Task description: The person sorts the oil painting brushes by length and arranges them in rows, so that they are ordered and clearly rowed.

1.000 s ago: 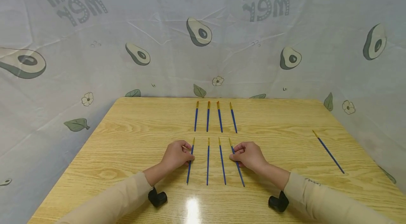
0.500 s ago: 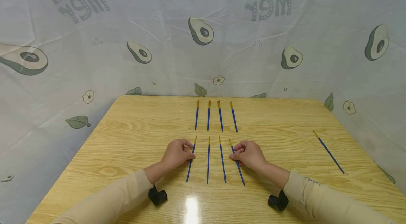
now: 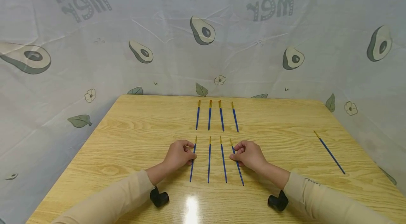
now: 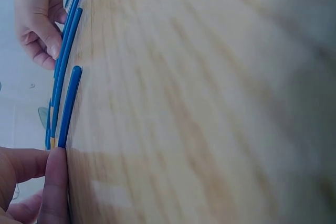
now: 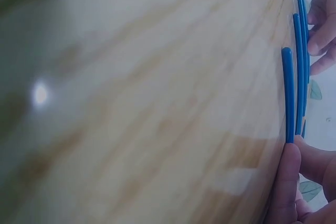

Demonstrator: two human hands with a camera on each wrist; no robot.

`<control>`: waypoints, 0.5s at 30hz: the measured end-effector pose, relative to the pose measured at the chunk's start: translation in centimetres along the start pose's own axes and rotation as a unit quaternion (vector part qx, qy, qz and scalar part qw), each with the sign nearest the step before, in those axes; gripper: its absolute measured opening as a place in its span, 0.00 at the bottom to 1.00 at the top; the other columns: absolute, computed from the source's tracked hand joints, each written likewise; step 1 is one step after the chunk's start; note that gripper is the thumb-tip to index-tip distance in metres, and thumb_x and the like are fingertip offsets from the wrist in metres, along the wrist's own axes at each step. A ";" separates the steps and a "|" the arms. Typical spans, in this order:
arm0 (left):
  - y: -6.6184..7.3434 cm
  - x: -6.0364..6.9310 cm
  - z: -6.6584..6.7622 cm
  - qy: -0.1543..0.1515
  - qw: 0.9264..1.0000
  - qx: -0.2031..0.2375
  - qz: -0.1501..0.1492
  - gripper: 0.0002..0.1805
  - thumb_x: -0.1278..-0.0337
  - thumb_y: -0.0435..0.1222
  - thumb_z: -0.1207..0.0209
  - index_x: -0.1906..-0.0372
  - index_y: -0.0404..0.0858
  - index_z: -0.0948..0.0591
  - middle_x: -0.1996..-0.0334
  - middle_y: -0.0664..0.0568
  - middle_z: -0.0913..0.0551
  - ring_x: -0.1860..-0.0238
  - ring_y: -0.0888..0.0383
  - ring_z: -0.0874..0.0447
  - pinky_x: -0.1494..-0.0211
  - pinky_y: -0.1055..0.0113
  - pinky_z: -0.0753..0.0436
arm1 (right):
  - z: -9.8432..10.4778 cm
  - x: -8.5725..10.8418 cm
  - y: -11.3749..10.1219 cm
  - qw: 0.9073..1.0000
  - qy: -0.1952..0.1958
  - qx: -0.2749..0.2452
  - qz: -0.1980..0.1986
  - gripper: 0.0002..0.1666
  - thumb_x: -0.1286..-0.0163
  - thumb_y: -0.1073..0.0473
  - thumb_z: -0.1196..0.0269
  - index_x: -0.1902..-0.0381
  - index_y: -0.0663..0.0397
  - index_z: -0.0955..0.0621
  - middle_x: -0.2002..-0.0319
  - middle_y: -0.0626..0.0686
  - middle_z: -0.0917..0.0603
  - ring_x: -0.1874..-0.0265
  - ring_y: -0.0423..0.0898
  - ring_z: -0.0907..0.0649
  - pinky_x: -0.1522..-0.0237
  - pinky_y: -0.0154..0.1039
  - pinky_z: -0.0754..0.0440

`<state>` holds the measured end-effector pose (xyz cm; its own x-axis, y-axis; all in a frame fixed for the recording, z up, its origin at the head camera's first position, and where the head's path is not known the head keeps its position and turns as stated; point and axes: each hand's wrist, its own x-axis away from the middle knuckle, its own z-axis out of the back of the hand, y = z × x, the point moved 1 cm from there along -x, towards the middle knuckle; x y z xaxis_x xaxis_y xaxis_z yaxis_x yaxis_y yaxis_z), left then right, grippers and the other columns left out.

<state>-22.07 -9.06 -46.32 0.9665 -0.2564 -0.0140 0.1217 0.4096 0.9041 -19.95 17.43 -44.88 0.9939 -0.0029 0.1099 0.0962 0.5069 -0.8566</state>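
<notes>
In the head view, my left hand (image 3: 179, 154) pinches a thin blue paintbrush (image 3: 191, 173) at the left end of the near row. My right hand (image 3: 250, 155) pinches the paintbrush (image 3: 239, 174) at the row's right end, which leans with its bristle tip to the left. Between the hands lie two more blue paintbrushes, a left one (image 3: 209, 160) and a right one (image 3: 223, 160), untouched. The left wrist view shows the left brush's blue handle end (image 4: 71, 103) past my thumb and finger; the right wrist view shows the other handle (image 5: 289, 98) likewise.
Behind the near row lies a far row of several wider-tipped paintbrushes (image 3: 209, 118). A lone paintbrush (image 3: 331, 155) lies slanted at the table's right. The wooden table (image 3: 136, 121) meets a printed cloth backdrop (image 3: 171, 65) at its far edge.
The left brush's handle end has swung slightly to the right, so the brush now lies straighter. My right hand and its brush have hardly moved. The head view has shifted slightly.
</notes>
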 end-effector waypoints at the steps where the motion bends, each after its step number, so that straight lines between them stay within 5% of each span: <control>1: 0.0 0.0 0.0 0.000 1.000 -0.002 0.001 0.15 0.48 0.25 0.34 0.55 0.25 0.20 0.80 0.51 0.21 0.82 0.57 0.19 0.76 0.65 0.16 | 0.0 0.0 0.0 1.000 0.000 0.000 0.001 0.14 0.43 0.69 0.29 0.61 0.67 0.21 0.74 0.54 0.22 0.79 0.45 0.19 0.77 0.38 0.17; 15: 0.2 0.2 -0.1 0.003 1.000 0.000 -0.004 0.16 0.49 0.24 0.34 0.54 0.24 0.20 0.78 0.50 0.20 0.81 0.58 0.19 0.75 0.65 0.16 | -0.2 0.0 0.2 1.000 0.014 -0.016 -0.004 0.13 0.41 0.70 0.30 0.60 0.67 0.21 0.74 0.53 0.23 0.79 0.44 0.19 0.77 0.38 0.17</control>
<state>-21.81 -8.94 -46.22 0.9671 -0.2533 -0.0232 0.1287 0.4083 0.9037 -19.88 17.35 -45.11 0.9941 -0.0313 0.1039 0.1062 0.4792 -0.8712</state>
